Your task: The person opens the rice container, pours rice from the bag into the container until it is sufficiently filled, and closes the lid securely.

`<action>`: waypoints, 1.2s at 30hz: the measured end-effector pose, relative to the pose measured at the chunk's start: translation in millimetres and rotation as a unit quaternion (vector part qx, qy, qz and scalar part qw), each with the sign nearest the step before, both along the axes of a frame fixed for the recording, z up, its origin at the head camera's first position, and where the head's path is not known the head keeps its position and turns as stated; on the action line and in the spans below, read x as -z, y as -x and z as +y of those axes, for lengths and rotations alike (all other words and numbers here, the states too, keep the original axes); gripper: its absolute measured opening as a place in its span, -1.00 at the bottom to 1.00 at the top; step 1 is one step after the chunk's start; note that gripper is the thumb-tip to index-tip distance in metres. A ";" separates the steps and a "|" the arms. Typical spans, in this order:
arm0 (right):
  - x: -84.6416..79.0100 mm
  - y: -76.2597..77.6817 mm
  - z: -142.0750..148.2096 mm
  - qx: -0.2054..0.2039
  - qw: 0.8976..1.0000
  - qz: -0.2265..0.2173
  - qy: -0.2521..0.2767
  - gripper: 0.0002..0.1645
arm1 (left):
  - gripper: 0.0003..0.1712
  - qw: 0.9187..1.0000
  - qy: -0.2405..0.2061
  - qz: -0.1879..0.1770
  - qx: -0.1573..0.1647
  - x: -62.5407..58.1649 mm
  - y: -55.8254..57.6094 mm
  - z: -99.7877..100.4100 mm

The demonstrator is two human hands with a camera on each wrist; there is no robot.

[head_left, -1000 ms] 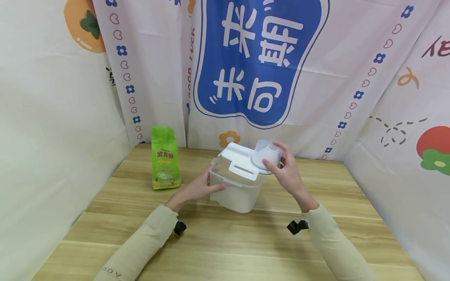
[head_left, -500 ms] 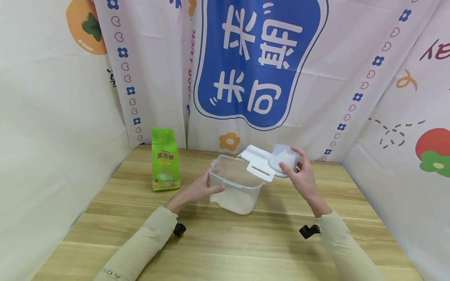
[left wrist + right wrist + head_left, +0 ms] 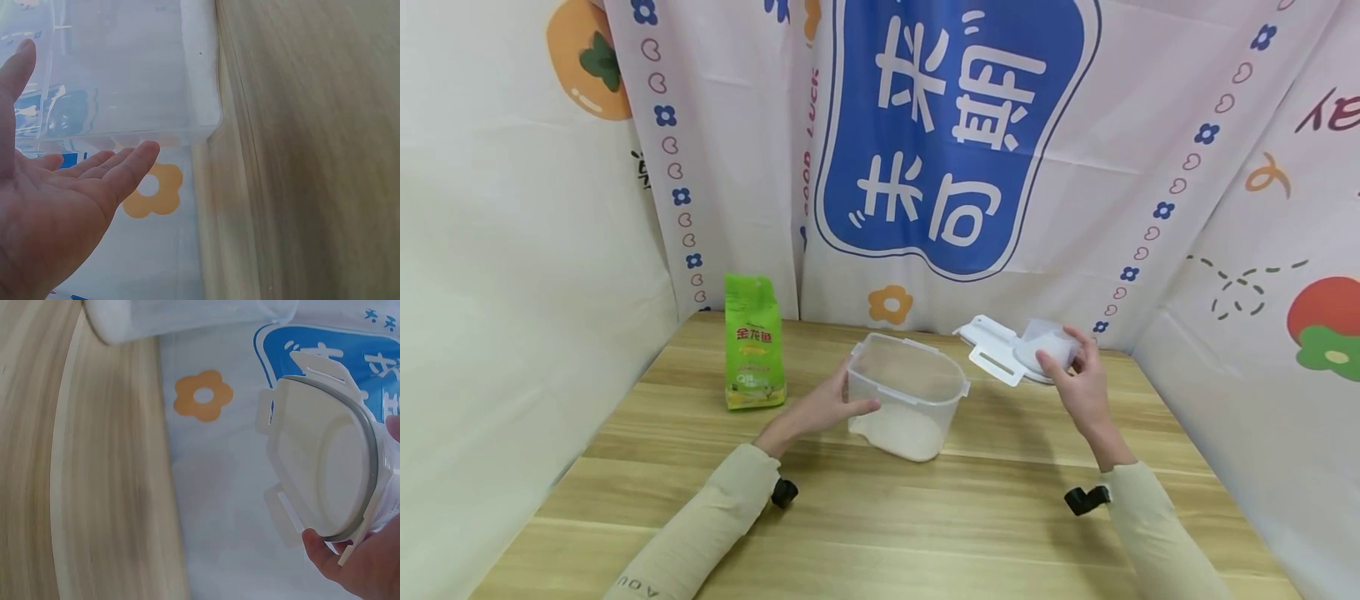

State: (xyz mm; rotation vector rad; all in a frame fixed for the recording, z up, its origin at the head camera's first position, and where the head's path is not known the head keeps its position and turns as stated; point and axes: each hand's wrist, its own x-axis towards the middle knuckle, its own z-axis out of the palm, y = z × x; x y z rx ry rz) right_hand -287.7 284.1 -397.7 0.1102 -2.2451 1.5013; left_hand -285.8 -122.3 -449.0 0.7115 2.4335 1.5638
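A clear plastic storage container [image 3: 904, 400] stands uncovered on the table, white contents filling its lower part. My left hand [image 3: 829, 406] holds its left end, the thumb along the front wall and the fingers around the far side. Above the table to the right, my right hand [image 3: 1084, 385] holds the white container lid [image 3: 989, 340] by the translucent cup [image 3: 1043, 337] on top of it. The lid's underside, grey seal and side latches face the right wrist view. In the left wrist view, fingers [image 3: 128, 172] lie against the container wall.
An upright green bag [image 3: 754, 350] with Chinese print stands at the back left of the wooden table [image 3: 880, 533]. Printed white cloth [image 3: 745, 167] hangs behind the table and along both sides.
My right hand has lifted the lid off the container and carried it to the right, uncovering the opening. My left hand and the container have stayed in place.
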 end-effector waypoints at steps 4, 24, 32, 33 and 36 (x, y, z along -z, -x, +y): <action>8.3 5.5 13.8 0.017 1.000 -0.003 -0.003 -0.19 | 0.20 1.000 0.003 -0.005 -0.005 0.9 0.1 -0.3; 41.9 16.9 69.1 0.076 0.993 -0.051 -0.070 -0.18 | 0.17 1.000 0.000 -0.013 -0.005 0.9 -0.7 -0.6; 49.6 16.6 87.2 0.088 0.988 -0.080 -0.093 -0.14 | 0.18 1.000 0.009 -0.018 -0.013 -0.4 -2.1 -0.5; 50.3 16.1 88.9 0.086 0.988 -0.085 -0.095 -0.12 | 0.18 1.000 0.010 -0.017 -0.013 -0.2 -2.0 -0.6; 51.9 14.3 93.8 0.083 0.986 -0.098 -0.102 -0.08 | 0.17 1.000 0.010 -0.018 -0.013 0.5 -1.2 -0.7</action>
